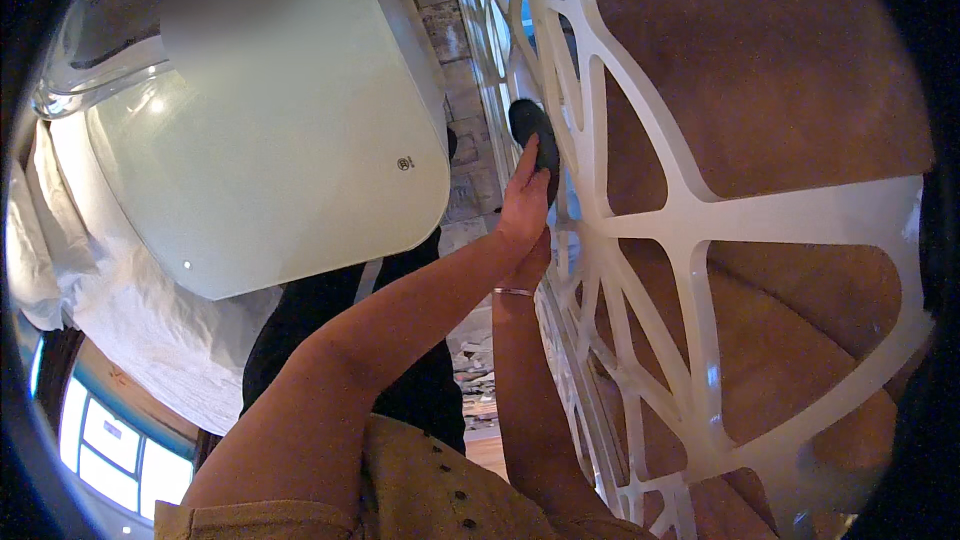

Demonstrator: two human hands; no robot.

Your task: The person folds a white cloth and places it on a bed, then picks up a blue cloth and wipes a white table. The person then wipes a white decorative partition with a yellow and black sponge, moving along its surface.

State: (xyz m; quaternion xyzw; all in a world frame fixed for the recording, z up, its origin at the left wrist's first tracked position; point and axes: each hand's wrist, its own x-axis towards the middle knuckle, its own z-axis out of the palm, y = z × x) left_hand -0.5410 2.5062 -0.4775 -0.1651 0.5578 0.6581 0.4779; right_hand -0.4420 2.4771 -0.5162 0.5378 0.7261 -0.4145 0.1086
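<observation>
My left hand (525,202) reaches across to a white lattice panel (690,215) of curved, branching bars on my right. Its fingers lie along a dark, elongated oval pad (531,118), which is up against the lattice's near side. The pad's exact kind does not show. Just below, my right hand (536,256) is close against the left one, mostly hidden by it. A thin bracelet (514,291) circles the right wrist. Whether the right fingers also touch the pad cannot be seen.
A pale, glossy board with rounded corners (290,160) stands to my left, a clear curved rim (100,90) beside it. White cloth (170,290) hangs below the board. Brown surfaces (760,70) show behind the lattice. Stone-like paving (462,90) runs between board and lattice.
</observation>
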